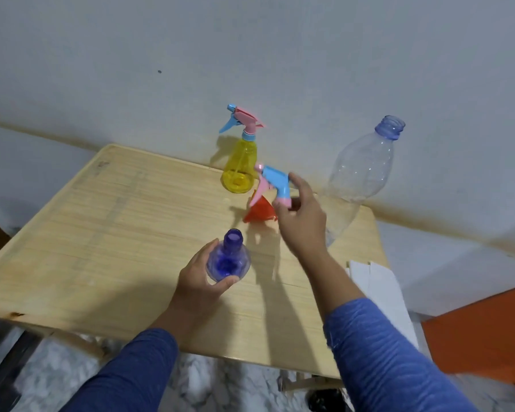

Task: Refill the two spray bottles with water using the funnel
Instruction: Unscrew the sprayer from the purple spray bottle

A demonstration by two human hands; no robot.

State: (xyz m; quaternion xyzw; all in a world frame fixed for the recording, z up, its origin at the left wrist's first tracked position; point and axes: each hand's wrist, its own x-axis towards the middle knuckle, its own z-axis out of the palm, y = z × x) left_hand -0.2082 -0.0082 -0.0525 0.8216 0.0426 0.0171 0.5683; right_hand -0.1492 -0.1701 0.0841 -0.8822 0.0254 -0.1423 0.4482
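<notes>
My left hand [201,276] grips the blue spray bottle [229,261], which stands upright near the table's front with its neck uncapped. My right hand [302,217] holds that bottle's blue-and-pink trigger head [275,185] in the air above the orange funnel [260,212], which lies mouth-down on the wooden table [116,233]. The yellow spray bottle [241,165] stands at the back with its pink-and-blue trigger head on. A large clear plastic bottle [360,176] with no cap stands at the right, partly behind my right hand.
A white wall rises right behind the table's far edge. White sheets [378,289] lie off the table's right side, beside an orange surface [482,331]. A dark object [0,361] sits low at the left, and the floor below is marbled.
</notes>
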